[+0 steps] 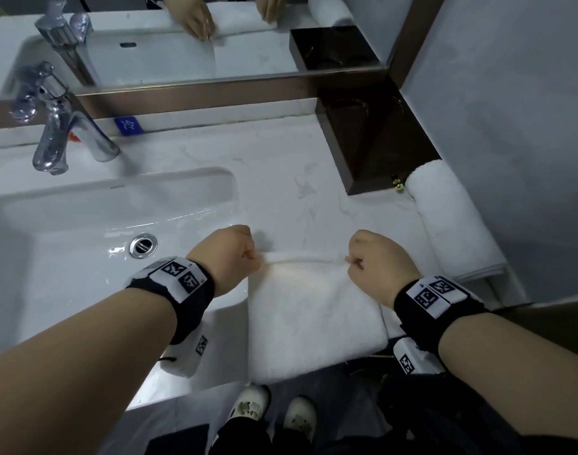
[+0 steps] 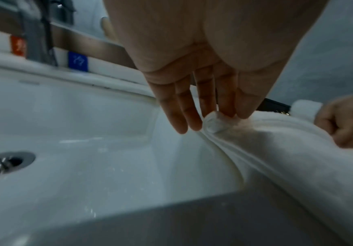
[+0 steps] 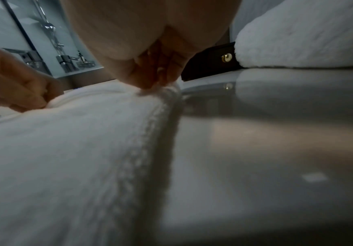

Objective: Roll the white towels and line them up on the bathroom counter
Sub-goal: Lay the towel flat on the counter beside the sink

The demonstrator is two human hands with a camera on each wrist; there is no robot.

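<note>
Presently we find our left hand [image 1: 230, 254] and right hand [image 1: 377, 264] each pinching the far edge of the folded towel [image 1: 313, 323], which lies on the counter [image 1: 281, 165] right of the sink [image 1: 84, 224]; a rolled towel [image 1: 445, 211] sits far right.

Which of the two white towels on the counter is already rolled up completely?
The rolled towel at the right, beside the dark box, is finished. The flat towel in front, beside the sink, has only its far edge curled, pinched by both hands.

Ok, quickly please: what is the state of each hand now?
Left hand: fingers pinch the far edge of the folded towel.
Right hand: fingers pinch the same far edge.
</note>
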